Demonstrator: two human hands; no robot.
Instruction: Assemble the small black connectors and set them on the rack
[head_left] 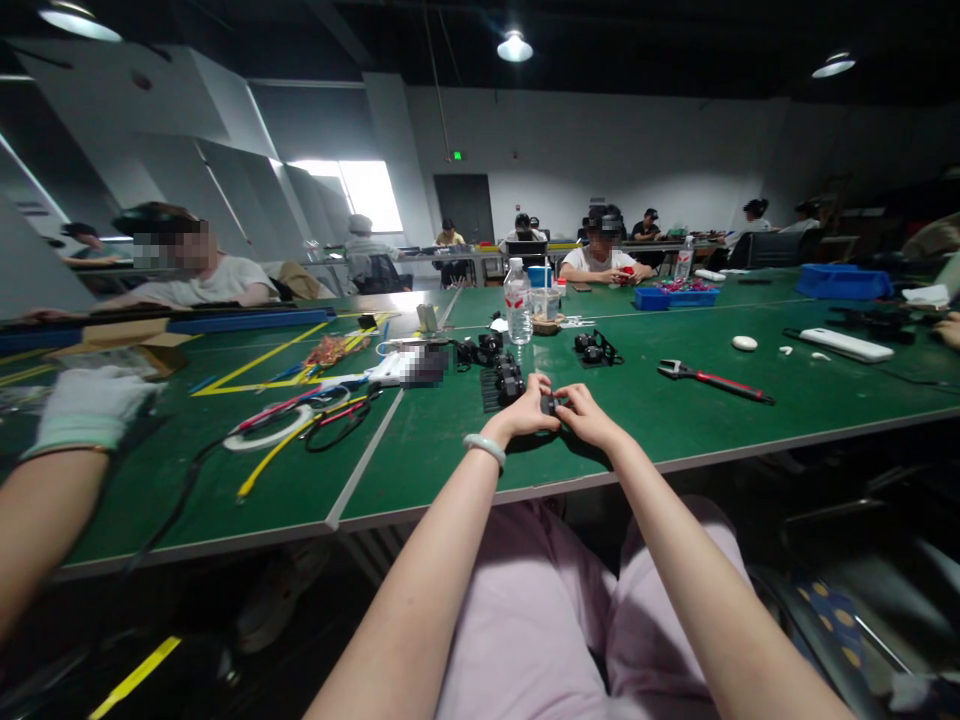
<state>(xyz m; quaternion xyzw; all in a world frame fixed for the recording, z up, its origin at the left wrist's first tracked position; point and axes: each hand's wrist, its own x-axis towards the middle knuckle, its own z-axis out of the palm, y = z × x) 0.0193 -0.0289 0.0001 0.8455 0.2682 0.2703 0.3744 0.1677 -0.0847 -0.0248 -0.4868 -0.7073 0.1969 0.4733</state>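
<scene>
Near the front edge of the green table (pixel 420 440), my left hand (pixel 529 408) and my right hand (pixel 589 414) meet around a small black part (pixel 550 404). The fingers of both hands are closed on it, and they hide most of its shape. A pale bracelet circles my left wrist. Just beyond my left hand stands a row of black block-like pieces (pixel 510 380), close to its fingers. Another black assembly (pixel 596 348) with a thin strap or cable lies farther back, beyond my right hand.
Right of my hands lies a red-handled adjustable wrench (pixel 716 382), with a white rectangular device (pixel 846 345) and a round white case (pixel 744 343) behind. A water bottle (pixel 517 303) stands ahead. Cables (pixel 300 425) and a co-worker's gloved hand (pixel 94 408) are at left.
</scene>
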